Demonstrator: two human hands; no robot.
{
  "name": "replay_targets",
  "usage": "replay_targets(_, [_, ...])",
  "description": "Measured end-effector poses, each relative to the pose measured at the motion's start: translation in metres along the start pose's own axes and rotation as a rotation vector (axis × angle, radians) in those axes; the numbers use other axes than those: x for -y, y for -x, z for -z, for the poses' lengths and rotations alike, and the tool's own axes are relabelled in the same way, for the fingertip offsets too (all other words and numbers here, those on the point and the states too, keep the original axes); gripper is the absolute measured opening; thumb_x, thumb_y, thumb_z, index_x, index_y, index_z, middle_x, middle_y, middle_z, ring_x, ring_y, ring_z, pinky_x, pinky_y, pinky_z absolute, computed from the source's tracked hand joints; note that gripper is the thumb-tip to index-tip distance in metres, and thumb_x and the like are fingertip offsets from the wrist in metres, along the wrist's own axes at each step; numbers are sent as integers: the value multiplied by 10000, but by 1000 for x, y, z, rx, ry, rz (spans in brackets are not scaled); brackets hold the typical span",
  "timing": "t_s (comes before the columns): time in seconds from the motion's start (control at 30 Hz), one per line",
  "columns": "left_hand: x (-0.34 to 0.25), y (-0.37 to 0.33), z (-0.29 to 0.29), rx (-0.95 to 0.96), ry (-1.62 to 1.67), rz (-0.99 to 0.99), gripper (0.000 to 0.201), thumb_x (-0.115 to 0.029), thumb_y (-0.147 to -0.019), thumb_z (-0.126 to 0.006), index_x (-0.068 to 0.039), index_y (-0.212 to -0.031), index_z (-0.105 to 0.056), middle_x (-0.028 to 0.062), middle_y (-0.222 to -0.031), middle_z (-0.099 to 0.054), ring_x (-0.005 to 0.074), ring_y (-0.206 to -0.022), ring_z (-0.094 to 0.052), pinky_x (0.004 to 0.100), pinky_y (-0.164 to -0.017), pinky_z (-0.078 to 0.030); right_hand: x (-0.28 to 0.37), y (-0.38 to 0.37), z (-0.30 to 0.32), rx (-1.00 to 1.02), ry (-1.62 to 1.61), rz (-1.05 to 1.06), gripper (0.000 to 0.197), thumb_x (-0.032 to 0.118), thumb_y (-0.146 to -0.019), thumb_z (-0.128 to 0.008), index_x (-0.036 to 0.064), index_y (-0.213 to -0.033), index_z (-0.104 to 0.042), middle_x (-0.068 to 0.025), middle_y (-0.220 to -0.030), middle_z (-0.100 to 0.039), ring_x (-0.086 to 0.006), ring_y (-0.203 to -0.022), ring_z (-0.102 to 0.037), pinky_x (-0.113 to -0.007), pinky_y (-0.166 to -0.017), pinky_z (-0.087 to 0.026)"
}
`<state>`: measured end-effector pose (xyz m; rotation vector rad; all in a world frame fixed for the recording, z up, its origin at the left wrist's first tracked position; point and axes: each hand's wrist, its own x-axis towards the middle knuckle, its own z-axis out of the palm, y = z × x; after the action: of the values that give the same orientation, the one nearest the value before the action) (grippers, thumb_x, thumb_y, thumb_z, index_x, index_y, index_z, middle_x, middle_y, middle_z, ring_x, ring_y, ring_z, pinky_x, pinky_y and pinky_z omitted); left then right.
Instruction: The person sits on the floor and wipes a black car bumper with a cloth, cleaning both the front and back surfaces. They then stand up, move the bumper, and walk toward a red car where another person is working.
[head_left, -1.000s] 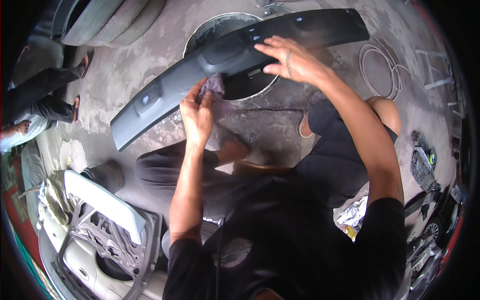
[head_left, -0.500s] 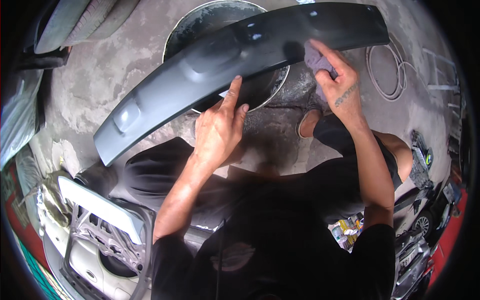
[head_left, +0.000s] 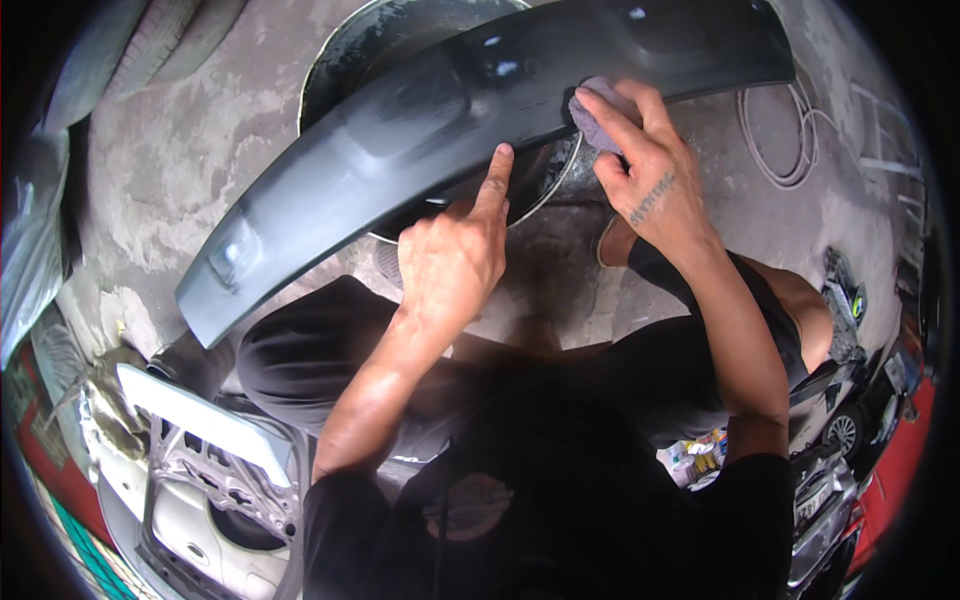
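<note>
A long, curved dark grey car panel (head_left: 390, 140) lies across a round black tub (head_left: 335, 65), its left end pointing down toward my left knee. My left hand (head_left: 455, 250) is at the panel's near edge. Its index finger stretches out onto that edge, while the other fingers bend down out of sight below it. My right hand (head_left: 655, 165) presses a crumpled grey-purple cloth (head_left: 592, 118) against the panel's near edge, right of the middle. Pale and wet-looking smears show on the panel's surface.
Stacked tyres (head_left: 150, 45) stand at the far left. A coiled hose (head_left: 775, 140) lies on the concrete floor at the right. Beside my left leg are a car door frame (head_left: 215, 490) and a white panel (head_left: 205, 420). Vehicle parts and a wheel (head_left: 845, 430) are at the right.
The cloth, with my right hand, has moved left along the panel's near edge. My left hand has shifted right along the same edge, its thumb now tucked away.
</note>
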<state>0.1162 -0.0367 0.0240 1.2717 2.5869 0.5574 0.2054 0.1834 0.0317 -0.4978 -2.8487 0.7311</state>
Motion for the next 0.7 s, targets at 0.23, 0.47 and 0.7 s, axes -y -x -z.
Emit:
replay_targets(0.23, [2,20,20,-186,148,-38,322,-159,-936,-690,-87,-1249,-695,99,-757,-662,294,-620,-668,412,-575,-554,-7,-9,15,-59,-82,55,530,47,-806,-665,129,-1329,-675,-144,-1321,-612,-336,-1070,-681,-406,-905,-569])
replay_targets(0.47, [75,48,58,-391,-21,267,343,-116,-902,-689,-15,-1229,-679,223,-1226,-627,421,-1134,-581,507,-972,-489,-5,-46,-2,-297,231,120,583,130,-917,-616,50,-1482,-496,-231,-1433,-527,-428,-1286,-533,-488,-1096,-426])
replay_targets(0.7, [90,64,48,-345,-107,304,396,-164,-925,-636,-52,-1304,-652,294,-1447,-494,508,-1368,-444,594,-1120,-382,142,0,-107,93,67,522,684,215,-862,-670,76,-1505,-482,-231,-1574,-388,-460,-1483,-315,-625,-1219,-196])
